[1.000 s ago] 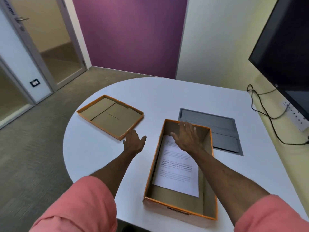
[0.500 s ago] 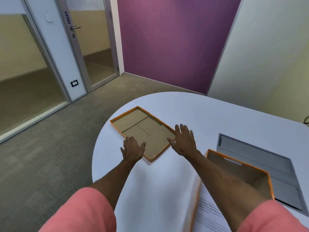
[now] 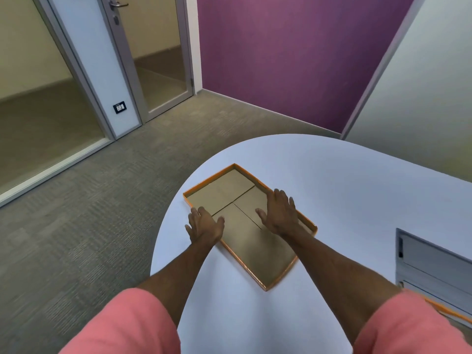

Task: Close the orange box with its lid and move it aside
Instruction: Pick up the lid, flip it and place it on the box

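Both hands, left hand (image 3: 204,223) and right hand (image 3: 279,215), spread wide fingers across the upturned lid (image 3: 245,241), holding nothing, likely bracketing its long edges to lift it.

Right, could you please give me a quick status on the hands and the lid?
Left hand open at shallow orange cardboard lid, right hand open over it. Lid upside down on white table, ungrasped. Nothing blocking.

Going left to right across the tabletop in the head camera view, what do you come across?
Left hand, spread open at the lid's left rim → shallow orange cardboard lid, lying inside-up on the white rounded table → grey rectangular panel set in the tabletop at the right edge.
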A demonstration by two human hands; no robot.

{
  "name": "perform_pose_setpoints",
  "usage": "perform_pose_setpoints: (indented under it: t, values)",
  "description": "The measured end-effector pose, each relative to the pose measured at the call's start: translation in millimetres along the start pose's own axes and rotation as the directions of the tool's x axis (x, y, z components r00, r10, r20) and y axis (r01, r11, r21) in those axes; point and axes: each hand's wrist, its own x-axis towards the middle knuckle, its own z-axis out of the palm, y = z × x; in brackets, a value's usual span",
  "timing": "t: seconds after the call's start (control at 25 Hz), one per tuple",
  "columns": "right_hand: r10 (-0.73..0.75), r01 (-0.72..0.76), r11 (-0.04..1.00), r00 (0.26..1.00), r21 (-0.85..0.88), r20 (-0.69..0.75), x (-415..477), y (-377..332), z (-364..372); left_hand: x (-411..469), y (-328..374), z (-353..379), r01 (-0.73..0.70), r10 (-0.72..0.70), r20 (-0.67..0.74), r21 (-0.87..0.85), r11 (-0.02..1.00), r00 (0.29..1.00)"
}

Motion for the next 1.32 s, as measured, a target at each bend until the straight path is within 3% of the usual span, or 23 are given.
perform_pose_setpoints:
  t: [0.4, 0.52, 0.84, 1.12, 1.32]
  values:
    - [0.169, -0.172, 0.985, 0.98, 0.021, 0.107, 99.2, 18.9, 50.0, 60.2, -12.1, 48.2, 0.284, -0.283, -0.03, 0.01, 0.959, 0.959]
    - [0.225, -0.232, 0.973, 0.956, 0.013, 0.187, 108.1, 27.9, 64.1, 61.3, -17.4, 63.5, 0.291, -0.289, -0.029, 0.061, 0.955, 0.957]
    - [0.318, -0.352, 0.922, 0.926, 0.163, 0.201, 108.0, 39.1, 66.4, 57.7, -18.1, 64.5, 0.114, -0.111, -0.078, 0.034, 0.993, 0.991]
    - [0.305, -0.295, 0.914, 0.952, 0.278, 0.007, 67.9, 81.2, 2.8, 42.1, 33.0, 24.5, -0.03, 0.043, 0.038, -0.287, 0.957, 0.998]
    - [0.451, -0.351, 0.806, 0.885, 0.477, -0.111, 7.4, 117.0, -61.3, 6.1, 87.4, -10.1, -0.171, 0.228, 0.113, -0.373, 0.912, 0.967]
